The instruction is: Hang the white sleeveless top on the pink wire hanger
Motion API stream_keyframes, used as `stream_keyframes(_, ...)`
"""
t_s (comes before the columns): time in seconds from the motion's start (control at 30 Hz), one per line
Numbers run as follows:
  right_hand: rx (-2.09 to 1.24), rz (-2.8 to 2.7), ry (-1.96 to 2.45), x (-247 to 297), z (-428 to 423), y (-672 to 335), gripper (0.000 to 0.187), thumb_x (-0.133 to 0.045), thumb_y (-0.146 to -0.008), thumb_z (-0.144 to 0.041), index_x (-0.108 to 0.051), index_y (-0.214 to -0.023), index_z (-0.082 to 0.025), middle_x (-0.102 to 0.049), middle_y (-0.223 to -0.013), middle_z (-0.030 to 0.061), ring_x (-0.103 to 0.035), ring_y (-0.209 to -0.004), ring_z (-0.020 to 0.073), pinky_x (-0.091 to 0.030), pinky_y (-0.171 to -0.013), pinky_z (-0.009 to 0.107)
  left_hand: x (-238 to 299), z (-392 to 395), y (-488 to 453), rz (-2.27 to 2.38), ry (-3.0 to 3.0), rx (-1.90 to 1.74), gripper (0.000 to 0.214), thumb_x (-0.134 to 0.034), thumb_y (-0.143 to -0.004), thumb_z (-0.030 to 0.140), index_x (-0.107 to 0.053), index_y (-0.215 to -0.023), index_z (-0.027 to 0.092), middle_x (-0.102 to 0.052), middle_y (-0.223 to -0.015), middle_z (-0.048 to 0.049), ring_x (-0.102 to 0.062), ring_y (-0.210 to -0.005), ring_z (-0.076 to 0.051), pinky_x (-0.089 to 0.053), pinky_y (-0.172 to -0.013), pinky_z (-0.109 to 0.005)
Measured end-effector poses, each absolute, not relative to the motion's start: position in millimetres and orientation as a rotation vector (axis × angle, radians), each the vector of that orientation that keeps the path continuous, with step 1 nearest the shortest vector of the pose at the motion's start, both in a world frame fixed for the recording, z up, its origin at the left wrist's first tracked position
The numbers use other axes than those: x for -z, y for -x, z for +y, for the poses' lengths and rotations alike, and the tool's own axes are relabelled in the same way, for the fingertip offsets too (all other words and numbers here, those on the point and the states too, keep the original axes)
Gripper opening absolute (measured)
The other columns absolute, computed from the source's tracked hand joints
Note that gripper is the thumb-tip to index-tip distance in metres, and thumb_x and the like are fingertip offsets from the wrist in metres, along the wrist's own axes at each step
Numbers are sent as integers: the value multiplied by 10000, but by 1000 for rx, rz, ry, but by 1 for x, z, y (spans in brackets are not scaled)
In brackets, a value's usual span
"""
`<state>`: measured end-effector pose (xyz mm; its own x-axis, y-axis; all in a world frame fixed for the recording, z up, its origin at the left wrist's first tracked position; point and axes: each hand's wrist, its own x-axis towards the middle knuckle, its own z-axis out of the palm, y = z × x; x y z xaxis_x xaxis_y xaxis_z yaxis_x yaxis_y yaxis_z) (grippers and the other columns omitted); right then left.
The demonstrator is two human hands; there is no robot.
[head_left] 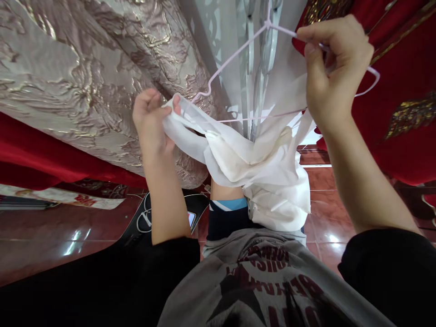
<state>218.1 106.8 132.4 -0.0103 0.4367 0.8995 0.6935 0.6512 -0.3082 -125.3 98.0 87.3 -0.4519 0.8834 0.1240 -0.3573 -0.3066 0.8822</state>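
Note:
My left hand (153,118) pinches a sheer white strap at the upper left edge of a white garment (231,159). Up at the right, my right hand (337,68) is closed around the shoulder of a thin pale-pink clothes hanger (235,56). The hanger's left end lies behind the sheer cloth by my left hand, and its bottom bar crosses above the garment. From there the garment droops in folds toward my lap. Which part of it is the neckline I cannot tell.
A shiny embossed pinkish fabric (102,72) hangs at the left. Red cloth with gold decoration (405,113) hangs at the right. Metal bars (260,72) stand ahead between them. Below are reddish floor tiles (320,200), a white cable (143,220) and a phone (191,219).

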Motion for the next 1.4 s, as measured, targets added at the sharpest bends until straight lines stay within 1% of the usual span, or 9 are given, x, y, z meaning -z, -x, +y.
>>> stream_keyframes(0.2, 168, -1677, 1012, -132, 102, -209, 279, -563, -977, -171, -798, -1088, -272, -785, -1039, 44, -714, -986, 217, -545, -882, 391, -130, 103, 83, 1060, -1221, -1633, 404, -520, -760, -177, -613, -955, 165, -619, -1202, -38, -712, -790, -145, -627, -637, -297)
stream_keyframes(0.33, 37, -1682, 789, -124, 97, -211, 363, -549, -941, -100, -790, -1197, -187, -796, -1076, 68, -719, -986, 181, -559, -869, 343, -148, 95, 73, 999, -1652, -1553, 405, -466, -840, -117, -610, -1088, 170, -650, -1239, -56, -629, -667, -122, -609, -604, -289)
stream_keyframes(0.47, 127, -1683, 804, -112, 92, -239, 485, -576, -900, -108, -694, -1368, -154, -740, -1287, 129, -695, -1188, 221, -550, -1027, 389, -153, 87, 77, 1306, -2108, -1314, 274, -509, -934, -48, -672, -1048, 140, -670, -979, -34, -608, -828, -159, -508, -858, -266)
stream_keyframes(0.57, 145, -1630, 944, -99, 97, -269, 423, -639, -925, -248, -669, -1342, -187, -705, -1296, 160, -678, -1199, 250, -535, -1042, 419, -151, 83, 79, 1476, -2235, -1179, 139, -629, -966, 61, -737, -897, 114, -600, -824, -21, -551, -862, -184, -414, -1042, -321)
stream_keyframes(0.77, 103, -1646, 1112, -88, 108, -294, 465, -668, -944, -584, -704, -1216, -208, -708, -1218, 181, -649, -1162, 289, -489, -1051, 477, -140, 84, 84, 1601, -2134, -1315, 124, -821, -879, 264, -784, -847, 151, -546, -809, -33, -486, -808, -202, -409, -1049, -354)
stream_keyframes(0.93, 251, -1661, 1154, -93, 100, -279, 642, -701, -865, -726, -670, -1238, -204, -667, -1227, 205, -608, -1158, 322, -472, -1027, 499, -131, 84, 82, 1622, -2068, -1393, 156, -893, -780, 217, -763, -854, 174, -609, -879, -49, -507, -866, -221, -426, -1027, -342)
stream_keyframes(1.03, 439, -1645, 1026, -97, 90, -261, 625, -668, -903, -662, -639, -1319, -195, -649, -1272, 214, -588, -1222, 344, -472, -1057, 522, -127, 82, 79, 1486, -2032, -1452, 141, -830, -790, 110, -748, -853, 207, -640, -910, -39, -526, -917, -231, -433, -1026, -325)
stream_keyframes(1.13, 495, -1696, 873, -94, 82, -237, 376, -540, -1002, -492, -656, -1266, -251, -693, -1204, 160, -624, -1182, 316, -483, -1049, 520, -122, 80, 77, 1356, -2002, -1484, 206, -749, -794, 12, -780, -876, 199, -684, -906, -31, -558, -909, -218, -452, -985, -305)
stream_keyframes(1.4, -53, -2202, 1005, -53, 94, -197, 322, -439, -1062, -346, -740, -1127, -254, -779, -1042, 66, -675, -958, 248, -447, -983, 458, -120, 69, 83, 1218, -1931, -1399, 306, -555, -879, -22, -796, -815, 155, -701, -758, -30, -585, -766, -186, -435, -701, -261)
